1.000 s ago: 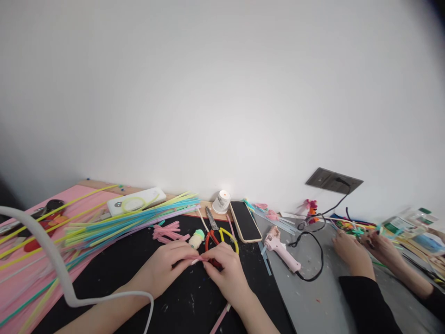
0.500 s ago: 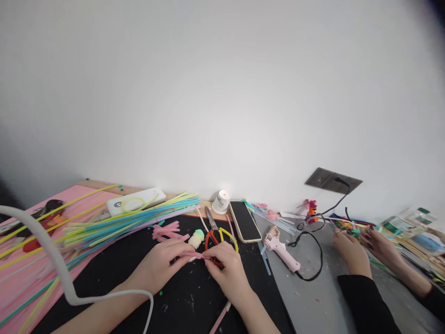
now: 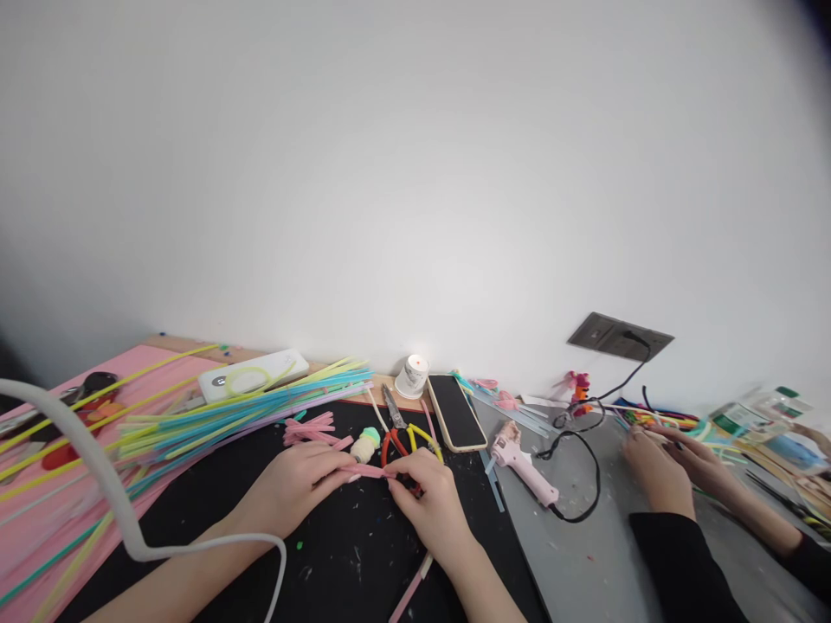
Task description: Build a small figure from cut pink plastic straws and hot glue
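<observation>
My left hand (image 3: 295, 489) and my right hand (image 3: 432, 502) meet over the black mat (image 3: 338, 554), both pinched on a short pink straw piece (image 3: 371, 472) held flat between them. Just beyond my fingers lie red-and-yellow-handled scissors (image 3: 402, 433), a small cream and green figure (image 3: 364, 444) and a heap of cut pink straw pieces (image 3: 310, 428). Another pink straw (image 3: 409, 593) runs under my right wrist.
A bundle of long coloured straws (image 3: 214, 415) lies at left over a pink sheet (image 3: 39, 510). A lit candle (image 3: 414, 375), a phone (image 3: 455, 411), a pink glue gun (image 3: 519, 459) with black cord and a white power bank (image 3: 254, 374) stand behind. Another person's hands (image 3: 675, 472) work at right.
My hands have shifted slightly and the pink piece now shows stretched between my fingertips. The other person's hands have moved a little among the coloured pieces at right.
</observation>
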`<state>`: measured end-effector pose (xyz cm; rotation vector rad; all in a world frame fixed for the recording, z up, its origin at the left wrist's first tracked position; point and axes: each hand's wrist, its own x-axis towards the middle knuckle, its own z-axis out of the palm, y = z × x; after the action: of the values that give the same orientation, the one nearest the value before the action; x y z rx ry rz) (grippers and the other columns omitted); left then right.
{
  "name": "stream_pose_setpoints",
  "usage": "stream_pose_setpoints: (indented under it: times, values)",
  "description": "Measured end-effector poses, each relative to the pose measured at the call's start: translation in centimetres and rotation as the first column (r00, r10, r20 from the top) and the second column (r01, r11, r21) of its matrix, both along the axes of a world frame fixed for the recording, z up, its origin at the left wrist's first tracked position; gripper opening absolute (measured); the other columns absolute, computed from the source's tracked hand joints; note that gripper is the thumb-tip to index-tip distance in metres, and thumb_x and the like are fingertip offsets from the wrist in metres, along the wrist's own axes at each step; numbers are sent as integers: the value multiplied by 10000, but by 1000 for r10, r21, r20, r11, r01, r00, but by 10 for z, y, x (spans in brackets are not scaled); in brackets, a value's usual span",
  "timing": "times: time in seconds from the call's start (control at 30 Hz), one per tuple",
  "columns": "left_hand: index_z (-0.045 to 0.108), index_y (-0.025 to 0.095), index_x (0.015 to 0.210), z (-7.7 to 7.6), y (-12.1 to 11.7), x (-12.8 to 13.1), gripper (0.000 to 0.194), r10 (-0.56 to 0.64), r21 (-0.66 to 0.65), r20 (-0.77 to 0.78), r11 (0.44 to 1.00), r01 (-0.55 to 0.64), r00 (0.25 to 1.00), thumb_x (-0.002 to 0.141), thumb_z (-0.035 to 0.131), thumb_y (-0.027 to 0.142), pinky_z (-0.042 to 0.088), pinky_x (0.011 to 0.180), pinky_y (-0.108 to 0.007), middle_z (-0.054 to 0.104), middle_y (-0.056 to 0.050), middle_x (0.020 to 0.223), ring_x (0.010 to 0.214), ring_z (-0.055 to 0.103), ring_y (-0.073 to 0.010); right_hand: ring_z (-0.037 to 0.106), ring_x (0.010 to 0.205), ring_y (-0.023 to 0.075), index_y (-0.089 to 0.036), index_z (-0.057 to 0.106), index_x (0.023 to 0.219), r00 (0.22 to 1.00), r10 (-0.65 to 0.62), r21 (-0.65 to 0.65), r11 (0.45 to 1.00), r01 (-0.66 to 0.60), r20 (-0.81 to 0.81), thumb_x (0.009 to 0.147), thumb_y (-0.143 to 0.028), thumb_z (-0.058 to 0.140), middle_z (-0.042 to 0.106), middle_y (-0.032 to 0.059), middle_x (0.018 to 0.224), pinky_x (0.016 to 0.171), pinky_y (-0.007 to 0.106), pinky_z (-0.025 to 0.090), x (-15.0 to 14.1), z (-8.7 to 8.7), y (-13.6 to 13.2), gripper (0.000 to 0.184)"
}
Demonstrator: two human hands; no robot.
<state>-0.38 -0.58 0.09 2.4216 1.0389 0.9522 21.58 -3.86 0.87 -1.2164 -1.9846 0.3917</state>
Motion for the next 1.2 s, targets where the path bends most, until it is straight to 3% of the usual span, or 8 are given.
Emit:
stream_pose_setpoints:
  times: [0.23, 0.5, 0.73, 1.2]
  values:
    - [706, 217, 902, 1, 0, -1, 214, 12, 24, -41, 1000, -11, 999, 885, 506, 292, 490, 830, -252, 741, -10, 882, 847, 675, -177, 591, 735, 168, -213, 674, 838, 999, 2, -39, 999, -4, -33, 730, -48, 602, 671, 9, 763, 686, 270, 469, -2, 4, -1, 210]
    - [705, 205, 873, -4, 0, 1, 258, 37, 107, -8, 994, -36, 999, 899, 478, 326, 513, 766, -249, 741, -22, 849, 809, 683, -179, 592, 861, 186, -209, 641, 961, 999, 8, -62, 998, -10, -37, 673, -39, 665, 678, 23, 942, 774, 292, 464, -3, 3, -2, 335]
    - [691, 221, 897, -7, -4, 8, 200, -53, 85, 3, 995, 53, 999, 896, 494, 252, 508, 736, -234, 730, -2, 830, 753, 670, -150, 580, 861, 183, -222, 634, 939, 994, 100, 28, 995, -101, 32, 780, -95, 611, 686, 15, 939, 793, 301, 438, -16, -2, -4, 205]
    - [686, 212, 887, -7, -4, 8, 204, -67, 100, 23, 993, 64, 997, 897, 485, 242, 506, 714, -212, 729, -7, 824, 743, 668, -145, 574, 797, 170, -212, 618, 877, 993, 92, 65, 993, -97, 75, 843, -136, 560, 691, 5, 869, 753, 295, 435, -14, -5, -3, 102]
